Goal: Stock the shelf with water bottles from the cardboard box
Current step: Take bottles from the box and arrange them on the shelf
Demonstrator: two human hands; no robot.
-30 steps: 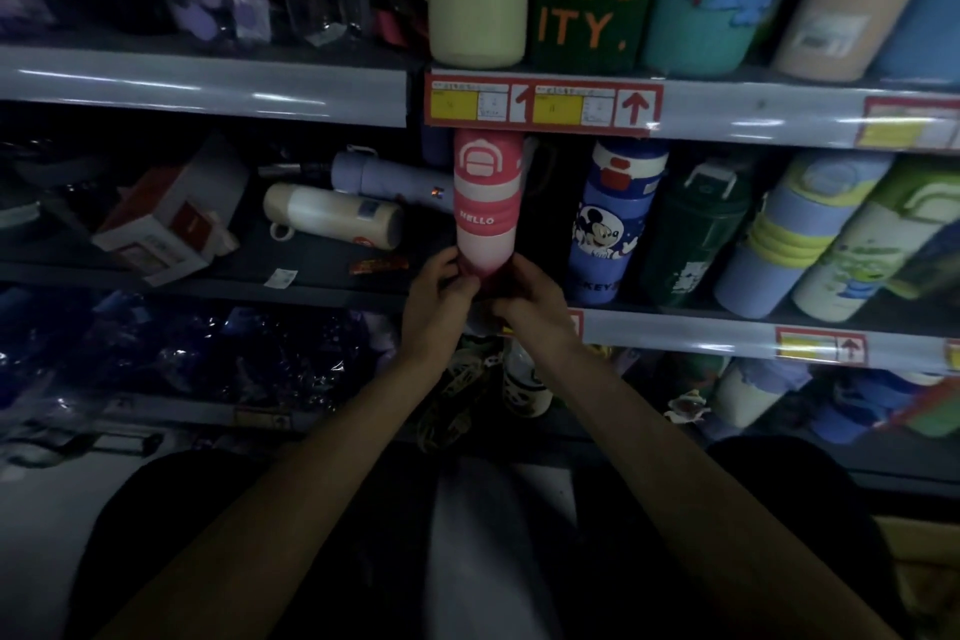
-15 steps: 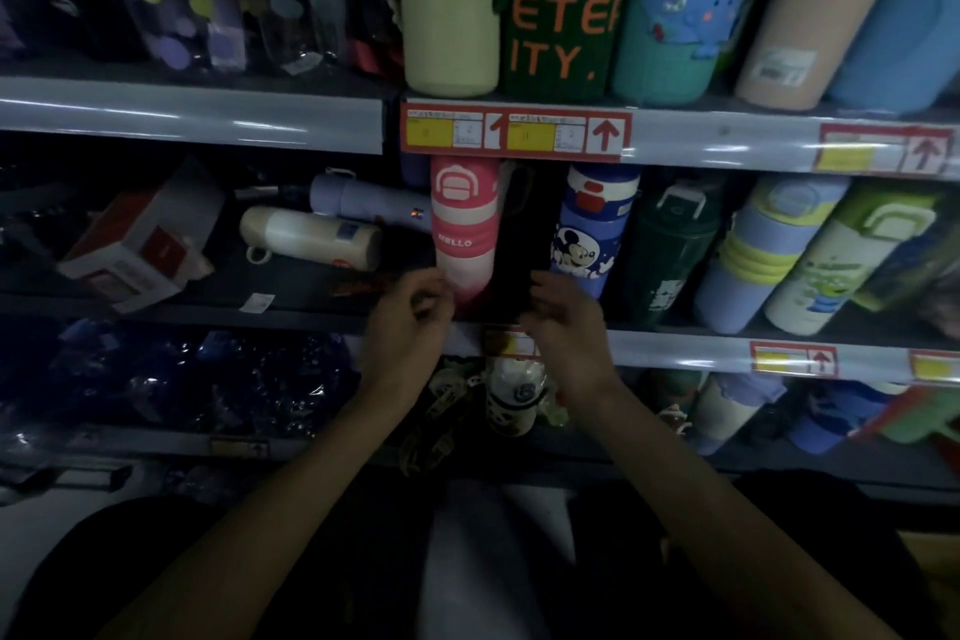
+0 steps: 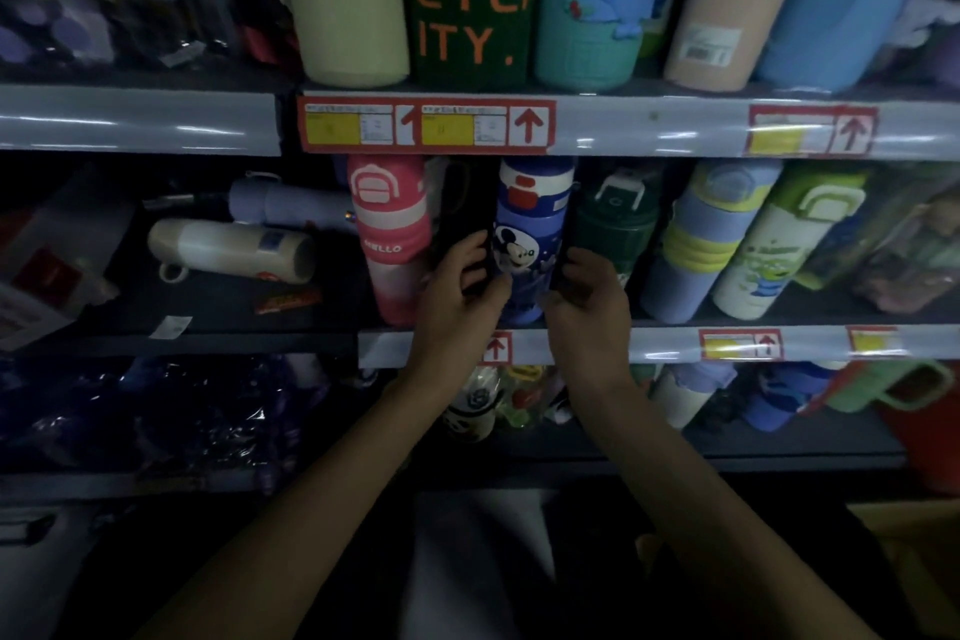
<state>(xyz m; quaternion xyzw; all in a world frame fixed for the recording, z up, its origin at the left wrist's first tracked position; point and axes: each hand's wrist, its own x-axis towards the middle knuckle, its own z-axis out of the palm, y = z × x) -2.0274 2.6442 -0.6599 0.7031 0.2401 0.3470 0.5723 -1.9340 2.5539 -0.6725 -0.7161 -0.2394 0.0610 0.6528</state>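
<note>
Two hands reach to the middle shelf [image 3: 675, 347] and clasp the blue Mickey bottle [image 3: 530, 234] from both sides: the left hand [image 3: 457, 296] curls its fingers around the bottle's left flank, the right hand [image 3: 589, 299] wraps the right flank. The bottle stands upright at the shelf's front edge, just beside the pink bottle [image 3: 392, 234] on its left and a green bottle [image 3: 615, 224] on its right. A cream bottle [image 3: 234, 250] lies on its side farther left.

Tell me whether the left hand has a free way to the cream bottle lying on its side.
Probably yes: the left hand is beside the upright pink bottle; the cream bottle lies in open shelf space.
</note>
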